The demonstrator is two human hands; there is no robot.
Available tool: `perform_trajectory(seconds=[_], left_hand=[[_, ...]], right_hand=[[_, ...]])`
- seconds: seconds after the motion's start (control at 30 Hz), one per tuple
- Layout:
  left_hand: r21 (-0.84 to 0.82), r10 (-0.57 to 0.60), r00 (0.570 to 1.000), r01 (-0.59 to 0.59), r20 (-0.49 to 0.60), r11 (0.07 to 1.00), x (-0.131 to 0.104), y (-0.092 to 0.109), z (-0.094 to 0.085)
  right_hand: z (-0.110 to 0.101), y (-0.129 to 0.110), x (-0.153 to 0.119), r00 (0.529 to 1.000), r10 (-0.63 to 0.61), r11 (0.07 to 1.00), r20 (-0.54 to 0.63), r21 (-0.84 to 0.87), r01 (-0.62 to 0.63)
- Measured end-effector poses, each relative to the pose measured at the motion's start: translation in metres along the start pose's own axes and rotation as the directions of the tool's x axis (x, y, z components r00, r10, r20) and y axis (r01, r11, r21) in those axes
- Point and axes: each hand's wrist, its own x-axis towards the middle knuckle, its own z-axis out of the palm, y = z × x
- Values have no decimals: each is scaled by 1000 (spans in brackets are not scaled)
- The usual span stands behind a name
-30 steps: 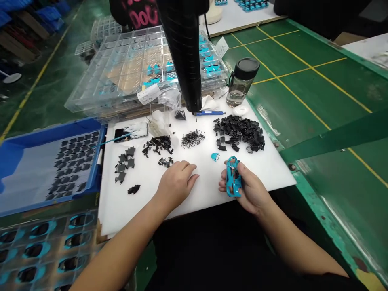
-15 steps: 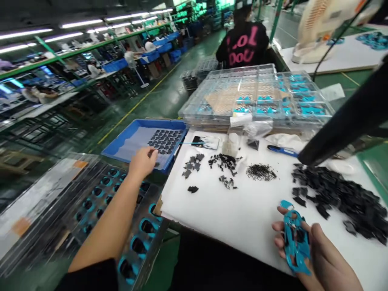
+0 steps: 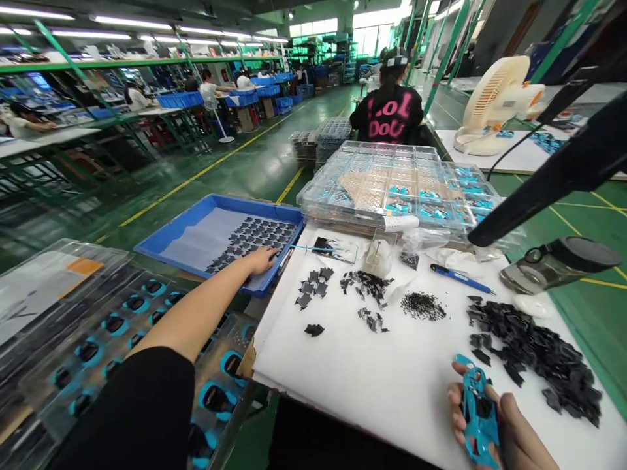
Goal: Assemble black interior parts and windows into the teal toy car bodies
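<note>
My right hand (image 3: 509, 418) is closed around a bright blue toy car body shell (image 3: 477, 411), held over the front right of the white table. The shell has open cut-outs, with something dark showing in its middle. My left hand (image 3: 262, 261) reaches into the blue tray (image 3: 181, 210), at its right side. Dark flat parts (image 3: 259, 232) lie there in rows on a pale sheet. The left fingertips point down among these parts and are mostly hidden, so any grip is unclear.
On the white table (image 3: 343, 372) lie a large heap of black pieces (image 3: 543, 359), several smaller piles, a blue pen-like tool (image 3: 463, 279) and a jar (image 3: 553, 264). Clear compartment trays (image 3: 362, 173) stand behind. Trays of blue car shells (image 3: 218, 398) sit lower left. A black arm (image 3: 548, 173) crosses the right.
My left hand has moved right and down within the tray, toward its right edge. The camera view has tilted upward. The car shell stays in my right hand, turned slightly.
</note>
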Motion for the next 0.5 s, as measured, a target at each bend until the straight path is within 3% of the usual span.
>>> perform_trajectory(seconds=[0.17,0.3,0.5], left_hand=[[31,-21,1000,20,10,999,-4,-20,10],[34,-98,995,97,21,995,-2,-30,12],[35,-83,996,82,28,996,-4,-17,5]], right_hand=[[11,0,-6,993,-54,998,102,-38,58],[22,-1,-14,992,-71,997,101,-18,74],[22,1,-14,986,-93,996,140,22,90]])
